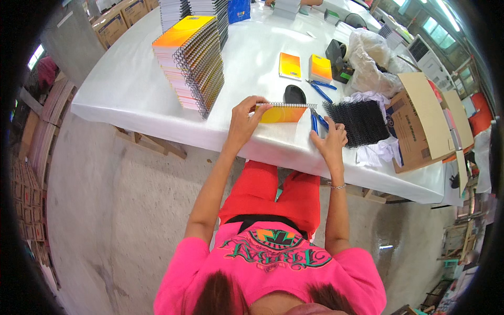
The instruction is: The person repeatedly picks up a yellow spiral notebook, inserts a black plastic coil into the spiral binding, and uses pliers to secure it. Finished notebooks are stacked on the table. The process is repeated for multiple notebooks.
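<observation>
Near the table's front edge, my left hand (pixel 244 122) grips a yellow-orange spiral notebook (pixel 283 115) by its left end. The notebook stands on edge with its wire coil uppermost. At the coil's right end are blue-handled cutters (pixel 314 123), their jaws close to the wire; whether they touch it I cannot tell. My right hand (pixel 332 142) is closed around the cutters' handles. Just behind the notebook sits a round black dish (pixel 294 94). To the right of my right hand lies a pile of black spiral coils (pixel 362 123) on white wrapping.
A tall stack of spiral notebooks (pixel 190 65) stands left on the white table (pixel 126 73). Farther back are a yellow booklet (pixel 290 65), a small booklet stack (pixel 321 68) and second blue cutters (pixel 321 92). An open cardboard box (pixel 412 134) and plastic bag (pixel 370 58) occupy the right.
</observation>
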